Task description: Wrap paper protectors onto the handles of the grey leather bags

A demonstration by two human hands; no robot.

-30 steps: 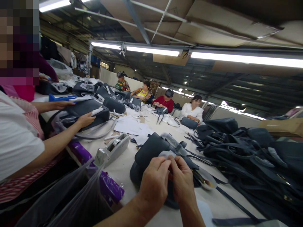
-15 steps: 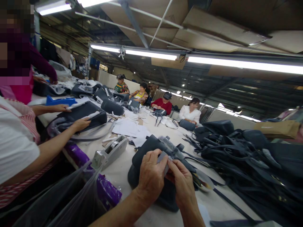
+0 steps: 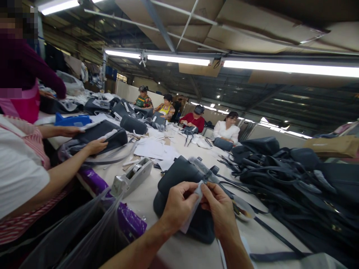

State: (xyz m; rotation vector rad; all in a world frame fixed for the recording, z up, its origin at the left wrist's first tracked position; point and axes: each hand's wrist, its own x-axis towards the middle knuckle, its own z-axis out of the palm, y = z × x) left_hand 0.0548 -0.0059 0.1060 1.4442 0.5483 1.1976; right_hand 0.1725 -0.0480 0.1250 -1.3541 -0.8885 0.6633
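One pale table [image 3: 144, 198], dark bag [image 3: 176, 175] on it, left hand [image 3: 179, 205] and right hand [image 3: 223, 207] pinching pale strip [image 3: 193, 213].
Bag near centre, looks fairly light, smooth, soft-sided, may scuff; best held round the body. Both hands: fingertips closed on strip's upper end, close together. Strip over bag, likely thin, limp, easily creased; take by edges. No brand, label or writing readable on bag or strip.

Long white tube lights [image 3: 290, 68] glared overhead, the roof [image 3: 269, 99] sat dim behind them, soft light reached the table [image 3: 143, 213], the dark bag [image 3: 175, 177] showed little detail, wide-angle stretch skewed the edges
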